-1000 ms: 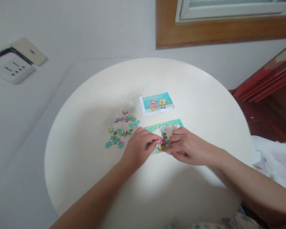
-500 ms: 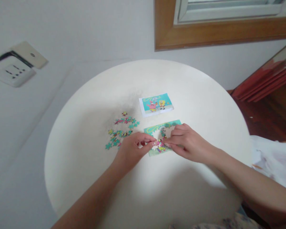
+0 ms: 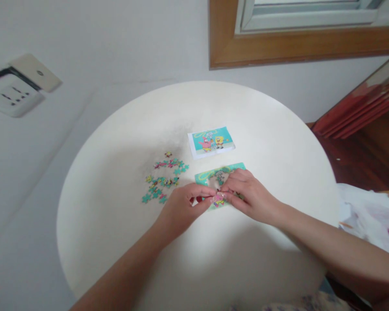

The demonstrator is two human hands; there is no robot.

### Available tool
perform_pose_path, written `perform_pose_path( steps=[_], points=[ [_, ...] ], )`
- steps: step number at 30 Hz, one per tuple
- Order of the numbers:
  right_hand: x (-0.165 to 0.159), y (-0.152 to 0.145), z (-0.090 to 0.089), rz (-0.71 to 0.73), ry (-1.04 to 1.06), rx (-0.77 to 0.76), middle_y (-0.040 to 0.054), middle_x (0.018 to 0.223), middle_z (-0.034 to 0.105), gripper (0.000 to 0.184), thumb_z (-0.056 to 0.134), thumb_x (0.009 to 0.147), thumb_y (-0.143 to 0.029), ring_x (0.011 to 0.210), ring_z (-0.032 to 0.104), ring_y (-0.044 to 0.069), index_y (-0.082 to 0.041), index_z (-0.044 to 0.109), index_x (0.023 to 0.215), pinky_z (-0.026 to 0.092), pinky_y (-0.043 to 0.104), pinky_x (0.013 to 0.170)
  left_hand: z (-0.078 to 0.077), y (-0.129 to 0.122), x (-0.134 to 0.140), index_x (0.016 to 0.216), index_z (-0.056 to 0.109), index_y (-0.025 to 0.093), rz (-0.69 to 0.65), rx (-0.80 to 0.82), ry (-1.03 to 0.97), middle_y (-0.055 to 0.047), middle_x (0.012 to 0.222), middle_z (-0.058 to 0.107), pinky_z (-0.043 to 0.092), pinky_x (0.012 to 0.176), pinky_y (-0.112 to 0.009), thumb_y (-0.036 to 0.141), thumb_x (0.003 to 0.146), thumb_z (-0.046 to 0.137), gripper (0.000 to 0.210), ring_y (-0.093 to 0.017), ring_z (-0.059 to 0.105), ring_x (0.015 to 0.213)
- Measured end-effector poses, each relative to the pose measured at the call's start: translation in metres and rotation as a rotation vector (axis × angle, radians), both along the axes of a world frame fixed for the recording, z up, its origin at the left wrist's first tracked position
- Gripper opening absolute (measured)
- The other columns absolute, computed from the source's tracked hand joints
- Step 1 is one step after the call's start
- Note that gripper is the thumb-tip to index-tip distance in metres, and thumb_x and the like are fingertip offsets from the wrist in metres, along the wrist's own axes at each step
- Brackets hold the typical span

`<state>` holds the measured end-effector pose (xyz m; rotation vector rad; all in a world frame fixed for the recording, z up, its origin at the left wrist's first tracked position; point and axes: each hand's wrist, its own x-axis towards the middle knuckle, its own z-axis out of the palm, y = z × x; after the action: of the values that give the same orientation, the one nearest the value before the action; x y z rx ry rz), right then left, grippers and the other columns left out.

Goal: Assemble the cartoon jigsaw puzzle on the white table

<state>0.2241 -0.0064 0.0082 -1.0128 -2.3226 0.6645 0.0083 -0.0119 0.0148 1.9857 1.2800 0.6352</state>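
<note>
A partly filled jigsaw puzzle [image 3: 202, 176] with a teal border lies on the round white table, much of it covered by my hands. My left hand [image 3: 186, 203] reaches over its left side, thumb and fingers pinched at a pink puzzle piece [image 3: 219, 198] in the lower middle. From the other side my right hand [image 3: 251, 194] pinches at the same spot, its fingertips almost meeting the left ones. The exact edges of the piece are hidden by the fingers. Loose puzzle pieces [image 3: 162, 181], teal, pink and yellow, are scattered left of the puzzle.
Behind the puzzle lies a printed cartoon picture card [image 3: 212, 142]. The round white table [image 3: 116, 242] stands against the wall, below a wood-framed window [image 3: 278, 47]. A wall socket [image 3: 14, 95] is at the left. White papers or bags [image 3: 366, 216] sit beyond the table's right edge.
My left fingertips have moved slightly right, and my right hand has shifted a little left, so the fingertips are closer together over the pink part. The view has shifted slightly.
</note>
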Motion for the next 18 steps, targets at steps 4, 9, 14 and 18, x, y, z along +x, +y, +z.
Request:
perform_pose_path(
  steps=[4, 9, 14, 18],
  points=[
    [-0.001, 0.0, 0.001, -0.051, 0.004, 0.011, 0.0052, 0.081, 0.062, 0.014, 0.052, 0.093, -0.026, 0.081, 0.051, 0.019, -0.018, 0.062, 0.088, 0.034, 0.034, 0.076, -0.004, 0.004, -0.006, 0.091, 0.072, 0.025, -0.061, 0.097, 0.074, 0.002, 0.079, 0.07, 0.047, 0.069, -0.027, 0.02, 0.083, 0.061, 0.014, -0.015, 0.059, 0.073],
    [-0.003, 0.002, -0.002, -0.129, -0.086, 0.031, 0.0055, 0.084, 0.062, 0.014, 0.053, 0.091, -0.024, 0.085, 0.047, 0.021, -0.019, 0.065, 0.087, 0.032, 0.035, 0.078, -0.008, 0.004, -0.011, 0.09, 0.061, 0.02, -0.088, 0.249, 0.175, -0.003, 0.091, 0.062, 0.043, 0.086, -0.035, 0.02, 0.08, 0.067, 0.012, -0.021, 0.054, 0.092],
    [-0.008, 0.003, -0.005, -0.142, -0.177, 0.051, 0.0057, 0.084, 0.059, 0.02, 0.052, 0.093, -0.029, 0.088, 0.045, 0.021, -0.02, 0.066, 0.084, 0.03, 0.036, 0.077, -0.011, 0.0, -0.005, 0.088, 0.053, 0.02, -0.084, 0.286, 0.269, -0.003, 0.09, 0.056, 0.041, 0.084, -0.037, 0.03, 0.08, 0.07, 0.021, -0.023, 0.05, 0.093],
    [-0.013, 0.003, -0.005, -0.128, -0.218, 0.056, 0.0057, 0.085, 0.058, 0.022, 0.051, 0.094, -0.03, 0.089, 0.043, 0.022, -0.02, 0.067, 0.083, 0.03, 0.037, 0.078, -0.014, -0.001, -0.002, 0.088, 0.052, 0.02, -0.095, 0.289, 0.308, -0.004, 0.091, 0.056, 0.04, 0.085, -0.038, 0.032, 0.08, 0.07, 0.023, -0.024, 0.049, 0.093]
  ],
)
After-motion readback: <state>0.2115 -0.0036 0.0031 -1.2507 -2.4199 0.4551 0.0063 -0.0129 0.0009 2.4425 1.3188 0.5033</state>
